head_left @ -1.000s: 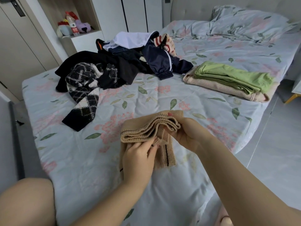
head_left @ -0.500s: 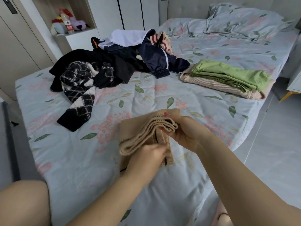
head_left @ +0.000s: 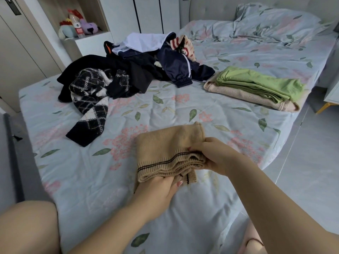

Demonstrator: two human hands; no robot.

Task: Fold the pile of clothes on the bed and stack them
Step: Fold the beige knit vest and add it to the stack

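A tan knit garment with a black-striped ribbed hem lies folded on the bed in front of me. My left hand grips its near lower edge. My right hand grips its right side at the bunched hem. The unfolded pile of dark clothes, a black-and-white argyle knit, a navy jacket and a white top lies at the far left. A folded stack sits at the right: a green garment on a beige ribbed one.
The bed's right edge drops to a tiled floor. Pillows lie at the head. A white shelf with plush toys stands beyond the pile. My bare knee is at the lower left.
The tan garment was held up bunched between both hands; now it is folded over and flatter on the bed, with the striped hem facing me. Both hands moved down with it.
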